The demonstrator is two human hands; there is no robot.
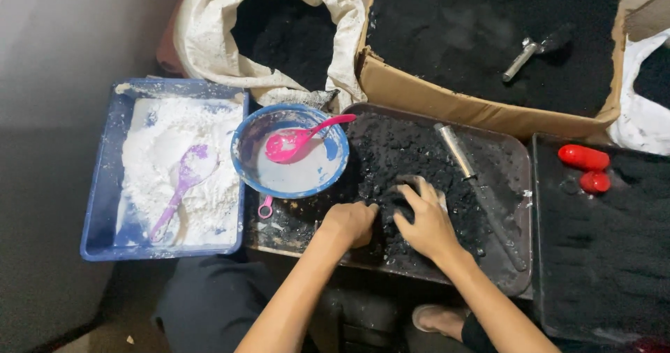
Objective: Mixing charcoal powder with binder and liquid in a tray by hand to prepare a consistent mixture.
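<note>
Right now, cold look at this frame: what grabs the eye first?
The two bare hands at centre: the left hand and right hand dig into black crumbly material on a dark tray. Just left, a blue bowl of white liquid holds a pink spoon, beside a blue tray of white powder with a purple spoon. Far right, two red pieces lie on black.

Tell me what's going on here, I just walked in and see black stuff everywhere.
A person kneads black powdery material on a dark tray with both bare hands: left hand fisted in it, right hand pressing the clump. A metal tool lies on the tray. Beside it sit a blue bowl of white liquid with a pink spoon.
</note>
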